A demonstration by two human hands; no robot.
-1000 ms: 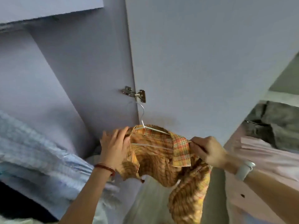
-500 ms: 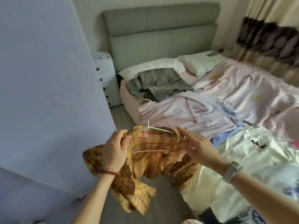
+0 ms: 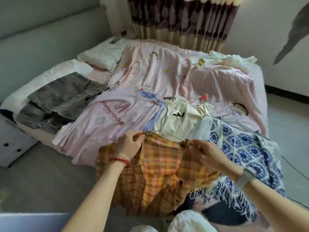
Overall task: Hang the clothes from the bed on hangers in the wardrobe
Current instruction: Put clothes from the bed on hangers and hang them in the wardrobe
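Both hands pinch the plaid shirt by its shoulders, left hand at nine o'clock, right hand at three, fingers closed on cloth, squaring it on the wire hanger over the bed's near edge.

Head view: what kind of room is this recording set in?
Most likely a home bedroom: a bed with a padded headboard, pillows, and clothes such as a pink T-shirt laid out on it.
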